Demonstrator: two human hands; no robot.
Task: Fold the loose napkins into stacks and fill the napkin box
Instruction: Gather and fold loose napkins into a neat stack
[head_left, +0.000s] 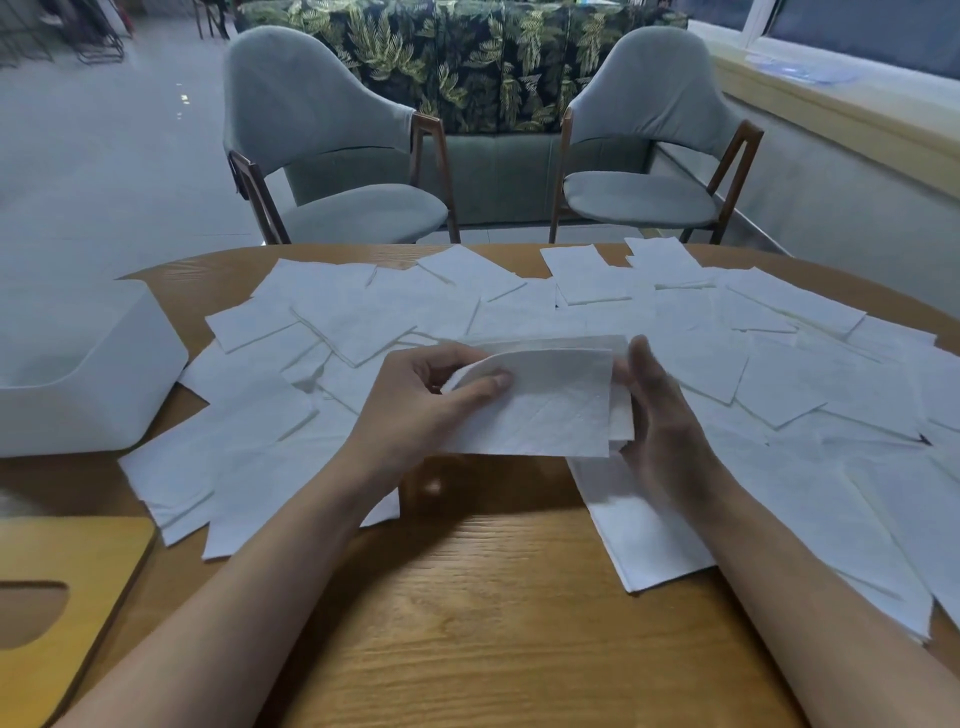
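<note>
Just above the table's middle I hold a small bundle of white napkins (550, 405). My left hand (421, 400) pinches its left edge, thumb on top and fingers curled behind. My right hand (660, 410) cups the right edge, fingers wrapped round the back. Several loose white napkins (363, 317) lie scattered flat across the wooden table (467, 597). The white napkin box (93, 364) stands open at the left. Its wooden lid (62, 597) with an oval slot lies at the near left corner.
Two grey armchairs (337, 140) (654, 135) face the table's far edge, with a leaf-patterned sofa (467, 52) behind them. A low ledge (831, 119) runs along the right. Bare tabletop shows between my forearms.
</note>
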